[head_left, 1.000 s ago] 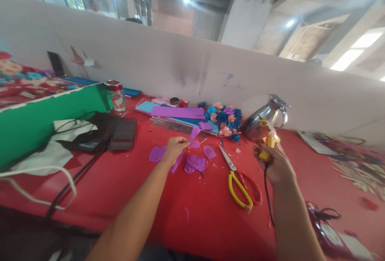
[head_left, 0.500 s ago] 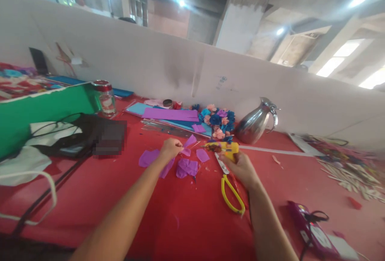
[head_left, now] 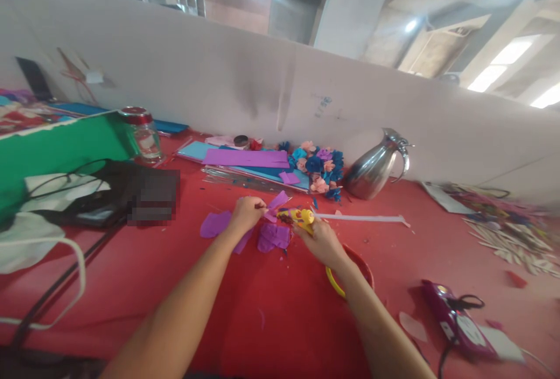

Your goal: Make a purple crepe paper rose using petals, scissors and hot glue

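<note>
My left hand (head_left: 245, 216) is closed in a pinch on a purple crepe paper petal (head_left: 279, 199), with a thin wire or stick beside the fingers. My right hand (head_left: 322, 242) grips a yellow glue gun (head_left: 303, 217), its nozzle touching or very near the petal. A long whitish glue stick (head_left: 363, 217) runs from the gun's rear. Below the nozzle lies a folded purple crepe paper piece (head_left: 272, 238); flat purple pieces (head_left: 213, 224) lie left, partly behind my left hand. Yellow-handled scissors (head_left: 335, 283) are mostly hidden under my right forearm.
Behind are purple and blue paper sheets (head_left: 245, 158), paper flowers (head_left: 315, 164) and a steel jug (head_left: 371, 166). A glass jar (head_left: 146, 140) and dark bag (head_left: 118, 192) stand left. To the right are a purple device with a cord (head_left: 457, 320) and pale sticks (head_left: 503, 245).
My right hand has brought the glue gun left, up to the petal in my left hand. The right forearm now covers much of the scissors. The view has shifted slightly.
</note>
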Motion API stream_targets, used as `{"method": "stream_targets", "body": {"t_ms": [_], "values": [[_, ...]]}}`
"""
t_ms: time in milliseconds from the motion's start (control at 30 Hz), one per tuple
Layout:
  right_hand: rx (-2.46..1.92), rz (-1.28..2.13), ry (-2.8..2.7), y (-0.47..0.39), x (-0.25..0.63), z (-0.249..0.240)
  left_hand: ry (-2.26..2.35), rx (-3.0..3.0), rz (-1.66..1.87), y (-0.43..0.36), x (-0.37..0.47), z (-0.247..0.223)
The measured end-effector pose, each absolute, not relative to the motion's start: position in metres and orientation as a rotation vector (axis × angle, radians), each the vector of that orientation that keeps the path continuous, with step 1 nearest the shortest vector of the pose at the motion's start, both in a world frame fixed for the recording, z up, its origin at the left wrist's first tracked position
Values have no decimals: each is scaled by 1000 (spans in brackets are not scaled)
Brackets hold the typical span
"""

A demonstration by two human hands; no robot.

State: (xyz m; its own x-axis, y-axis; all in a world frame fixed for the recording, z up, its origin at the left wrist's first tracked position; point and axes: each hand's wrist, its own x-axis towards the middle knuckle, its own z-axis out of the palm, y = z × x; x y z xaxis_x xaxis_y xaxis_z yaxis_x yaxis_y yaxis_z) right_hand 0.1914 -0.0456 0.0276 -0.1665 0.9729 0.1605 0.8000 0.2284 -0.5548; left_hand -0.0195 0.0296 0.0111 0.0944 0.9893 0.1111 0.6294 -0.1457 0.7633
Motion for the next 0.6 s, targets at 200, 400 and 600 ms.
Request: {"method": "stream_targets", "body": {"t_ms": [200,400,600], "values": [[-1819,366,-1946,-41,192,24,1553,1828,879,31,-20,8],[-1720,420,-1987,-42,196,23,1552,1854,873,33,-20,6],[-1702,416,-2024,-44,193,23,1578,1851,860,33,-19,6]]}}
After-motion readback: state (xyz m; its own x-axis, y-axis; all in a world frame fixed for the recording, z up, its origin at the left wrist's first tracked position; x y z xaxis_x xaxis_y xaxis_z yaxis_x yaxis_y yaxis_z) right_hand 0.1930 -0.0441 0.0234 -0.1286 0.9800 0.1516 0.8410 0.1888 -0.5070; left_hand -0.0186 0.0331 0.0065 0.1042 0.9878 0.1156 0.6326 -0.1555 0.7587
